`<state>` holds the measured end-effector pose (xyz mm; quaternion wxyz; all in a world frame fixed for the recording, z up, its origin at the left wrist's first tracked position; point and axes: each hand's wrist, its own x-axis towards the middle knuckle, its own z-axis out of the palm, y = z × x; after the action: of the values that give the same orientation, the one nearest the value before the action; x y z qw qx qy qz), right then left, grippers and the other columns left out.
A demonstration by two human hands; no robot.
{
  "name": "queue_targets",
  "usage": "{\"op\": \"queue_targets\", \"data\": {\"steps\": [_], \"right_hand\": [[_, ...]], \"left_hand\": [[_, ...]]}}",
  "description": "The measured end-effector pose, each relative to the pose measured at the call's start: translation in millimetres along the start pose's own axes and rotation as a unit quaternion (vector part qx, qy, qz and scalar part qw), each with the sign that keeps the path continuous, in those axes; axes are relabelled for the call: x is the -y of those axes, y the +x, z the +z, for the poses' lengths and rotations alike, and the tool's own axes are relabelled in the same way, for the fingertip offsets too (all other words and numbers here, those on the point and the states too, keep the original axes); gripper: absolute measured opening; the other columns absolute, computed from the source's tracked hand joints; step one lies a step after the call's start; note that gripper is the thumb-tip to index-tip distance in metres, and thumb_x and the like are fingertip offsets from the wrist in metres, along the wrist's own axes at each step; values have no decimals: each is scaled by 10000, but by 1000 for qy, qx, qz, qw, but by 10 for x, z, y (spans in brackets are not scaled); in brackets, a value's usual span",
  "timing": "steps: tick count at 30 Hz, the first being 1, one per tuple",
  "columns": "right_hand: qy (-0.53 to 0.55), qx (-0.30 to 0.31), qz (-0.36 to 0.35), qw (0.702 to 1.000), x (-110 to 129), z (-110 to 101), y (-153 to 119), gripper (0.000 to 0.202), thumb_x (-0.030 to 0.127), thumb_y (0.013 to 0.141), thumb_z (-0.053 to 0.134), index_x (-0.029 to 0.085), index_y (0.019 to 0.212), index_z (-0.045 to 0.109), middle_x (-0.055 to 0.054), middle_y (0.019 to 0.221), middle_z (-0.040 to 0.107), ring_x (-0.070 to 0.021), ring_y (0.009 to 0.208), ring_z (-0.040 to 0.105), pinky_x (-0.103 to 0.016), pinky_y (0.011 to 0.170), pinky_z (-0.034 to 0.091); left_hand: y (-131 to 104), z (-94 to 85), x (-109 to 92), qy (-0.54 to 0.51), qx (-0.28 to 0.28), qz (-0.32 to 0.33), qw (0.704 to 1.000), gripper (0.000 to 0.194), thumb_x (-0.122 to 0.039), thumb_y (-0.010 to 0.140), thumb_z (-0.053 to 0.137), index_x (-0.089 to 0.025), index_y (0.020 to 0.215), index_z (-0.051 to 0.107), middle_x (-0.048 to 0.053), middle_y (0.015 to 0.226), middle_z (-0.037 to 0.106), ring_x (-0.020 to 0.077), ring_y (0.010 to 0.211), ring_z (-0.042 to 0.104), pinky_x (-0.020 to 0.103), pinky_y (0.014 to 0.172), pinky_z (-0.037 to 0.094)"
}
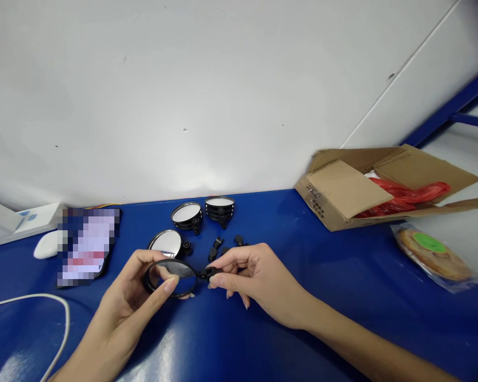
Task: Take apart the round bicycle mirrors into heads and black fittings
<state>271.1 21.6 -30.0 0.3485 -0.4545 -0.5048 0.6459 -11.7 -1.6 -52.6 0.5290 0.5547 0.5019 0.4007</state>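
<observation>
My left hand [133, 302] grips a round black-rimmed mirror [185, 277] by its left side, the thumb across the glass. At the mirror's right edge, my right hand [258, 281] pinches a small black clamp bracket [212, 272], which meets the mirror's ball-like stub; whether the two are joined I cannot tell. Just behind lies another round mirror [166, 243] with its stub to the right. Two stacks of similar mirrors, a left stack [186, 214] and a right stack [220, 203], stand near the wall. Loose black brackets [215, 249] lie behind my right hand, partly hidden by it.
An opened cardboard box [330, 196] with a red plastic bag sits at the back right, a wrapped round pastry-like item [434, 252] before it. On the left are a phone [90, 244], a white rounded case [48, 244], a white box [51, 217] and a white cable [67, 318].
</observation>
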Motion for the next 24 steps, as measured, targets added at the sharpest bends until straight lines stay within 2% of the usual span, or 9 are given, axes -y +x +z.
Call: {"op": "queue_targets", "data": {"steps": [3,7,12,17,24], "right_hand": [[-4,-3,-6,1000,-1,11,-14,446,584,872,1033,178,1043,961,-42,772,773,-152,681,671,-226,506,495],[16,7,7,1000,-5,12,-11,463,547,810,1084,161,1029,955,-37,763,780,-146,679,674,-205,484,483],[34,21,15,999,-16,-4,-4,532,582,821,1074,131,1068,936,-68,807,829,-136,669,674,-192,473,488],[39,36,14,998,-15,-12,-33,534,580,847,1061,120,1080,922,-102,876,871,-133,671,686,-185,457,495],[37,42,14,998,-15,-17,-18,493,552,857,1057,119,1050,923,-104,873,874,-129,663,687,-176,450,492]], "left_hand": [[-21,21,-25,-12,-4,-9,1000,347,-570,1145,797,-338,1365,663,-4,1043,780,239,1013,803,346,1003,631],[-21,24,-33,-17,12,-14,1000,340,-576,1159,772,-333,1375,669,-10,1036,769,244,1036,820,351,1032,652],[-23,-40,19,6,62,-7,998,374,-548,1195,707,-336,1495,638,35,1112,810,283,1062,840,387,1047,697],[-44,-73,41,24,69,3,997,349,-529,1214,672,-366,1520,627,29,1128,798,271,1076,849,346,1051,696],[-36,-76,21,36,80,11,996,321,-512,1225,658,-372,1512,626,22,1113,807,241,1066,829,298,1040,682]]}}
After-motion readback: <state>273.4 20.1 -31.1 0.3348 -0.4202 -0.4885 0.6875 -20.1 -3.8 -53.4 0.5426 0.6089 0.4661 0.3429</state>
